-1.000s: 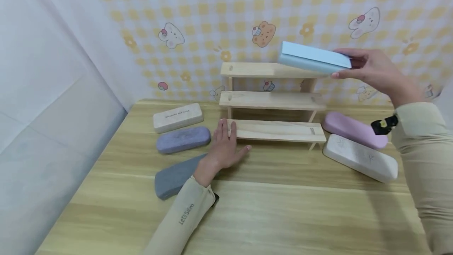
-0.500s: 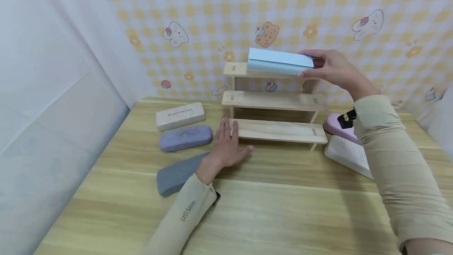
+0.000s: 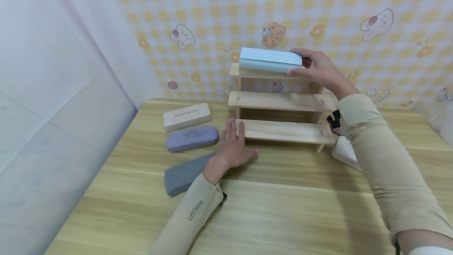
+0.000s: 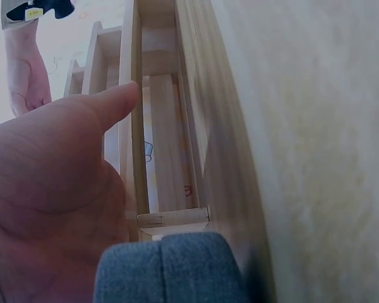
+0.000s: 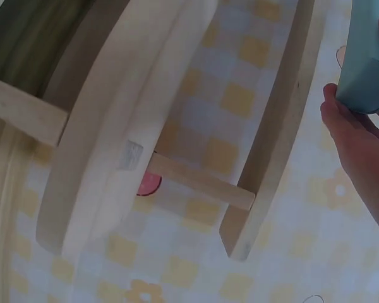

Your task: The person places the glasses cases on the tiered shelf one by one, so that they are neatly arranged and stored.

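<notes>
My right hand (image 3: 320, 66) grips the right end of a light blue glasses case (image 3: 269, 59), thumb on the near side. The case lies lengthwise close over the top shelf of a three-tier wooden rack (image 3: 286, 129). In the right wrist view, fingers wrap the end of the light blue case (image 5: 365, 76), beside the rack's upper boards. My left hand (image 3: 231, 150) lies with straight fingers on the left end of the lowest shelf, thumb spread to the right. Below that palm, in the left wrist view, shows a blue-grey fabric case (image 4: 170, 268).
Left of the rack lie a cream case (image 3: 187, 117) with lettering, a purple case (image 3: 192, 138) and a grey case (image 3: 185, 174). At the right, a white case (image 3: 345, 152) is partly hidden by my right sleeve. A checked cloth (image 3: 198, 7) hangs behind.
My right hand has carried the light blue case leftward, from the rack's upper right to over the top shelf. The left hand keeps its place on the lowest shelf.
</notes>
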`<state>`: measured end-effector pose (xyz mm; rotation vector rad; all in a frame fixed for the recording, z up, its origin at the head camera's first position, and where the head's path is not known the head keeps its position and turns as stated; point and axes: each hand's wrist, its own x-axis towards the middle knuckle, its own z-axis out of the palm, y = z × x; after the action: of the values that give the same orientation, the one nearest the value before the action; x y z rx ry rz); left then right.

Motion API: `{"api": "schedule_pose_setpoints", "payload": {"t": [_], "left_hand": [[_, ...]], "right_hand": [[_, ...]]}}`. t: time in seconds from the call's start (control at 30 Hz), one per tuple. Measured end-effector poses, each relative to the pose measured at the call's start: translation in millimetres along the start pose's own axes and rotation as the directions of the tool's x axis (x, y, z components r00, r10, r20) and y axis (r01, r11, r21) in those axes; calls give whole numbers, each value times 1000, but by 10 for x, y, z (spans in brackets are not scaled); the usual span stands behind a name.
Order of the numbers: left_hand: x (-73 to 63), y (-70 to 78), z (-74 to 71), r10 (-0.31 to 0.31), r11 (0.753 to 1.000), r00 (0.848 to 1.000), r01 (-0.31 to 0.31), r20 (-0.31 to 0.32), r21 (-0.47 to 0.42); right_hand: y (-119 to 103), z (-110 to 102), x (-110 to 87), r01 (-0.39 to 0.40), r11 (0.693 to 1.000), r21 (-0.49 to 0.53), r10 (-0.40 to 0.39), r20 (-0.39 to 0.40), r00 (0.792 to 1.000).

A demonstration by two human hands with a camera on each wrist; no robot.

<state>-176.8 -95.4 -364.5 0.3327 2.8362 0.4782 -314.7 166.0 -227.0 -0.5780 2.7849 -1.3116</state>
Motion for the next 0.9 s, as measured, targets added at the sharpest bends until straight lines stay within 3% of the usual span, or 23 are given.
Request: {"api": "schedule_pose_setpoints", "payload": {"t": [0.13, 0.27, 0.63, 0.9], "left_hand": [[5, -34, -14, -15, 1000, 1000, 15, -18, 18], [-8, -49, -2, -5, 1000, 1000, 5, 4, 11], [25, 23, 20, 22, 1000, 1000, -22, -9, 19], [-1, -7, 29, 28, 1000, 1000, -28, -3, -5]], "right_hand": [[-17, 87, 84, 16, 1000, 3, -17, 7, 1000], [4, 161, 139, 7, 1000, -19, -7, 21, 1000], [58, 177, 207, 4, 998, -57, -3, 27, 1000], [34, 224, 273, -3, 995, -97, 12, 97, 995]]}}
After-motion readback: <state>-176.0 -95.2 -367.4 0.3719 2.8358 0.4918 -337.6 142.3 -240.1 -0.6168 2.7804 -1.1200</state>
